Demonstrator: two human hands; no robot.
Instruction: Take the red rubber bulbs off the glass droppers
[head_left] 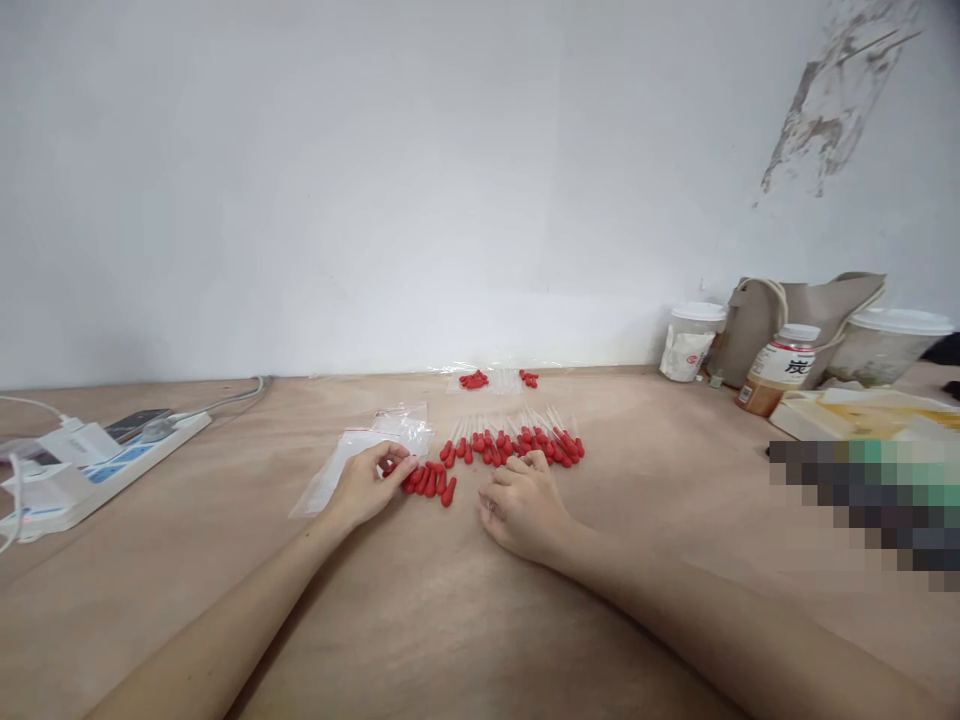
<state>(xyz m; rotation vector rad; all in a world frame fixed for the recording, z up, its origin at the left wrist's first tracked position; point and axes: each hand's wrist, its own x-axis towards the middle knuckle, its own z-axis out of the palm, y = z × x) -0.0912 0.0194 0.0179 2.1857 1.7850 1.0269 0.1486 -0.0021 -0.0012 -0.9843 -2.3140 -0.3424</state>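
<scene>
My left hand (373, 484) is curled at the left end of a small group of loose red rubber bulbs (430, 480), its thumb and fingers closed around one or more of them. To the right, my right hand (525, 508) has its fingers folded in. A small clear glint shows at its fingertips, but what it holds I cannot make out. Just beyond that hand lies a row of droppers (491, 445) with red bulbs toward me and thin clear tubes pointing away. Clear plastic zip bags (337, 472) lie flat beside and behind my left hand.
Bags with red bulbs (473, 380) lie by the wall. At left is a power strip (127, 470) with chargers and cables. On the right stand a lidded cup (690, 345), a drink bottle (780, 372), a grey bag (757, 315) and a larger lidded tub (885, 350).
</scene>
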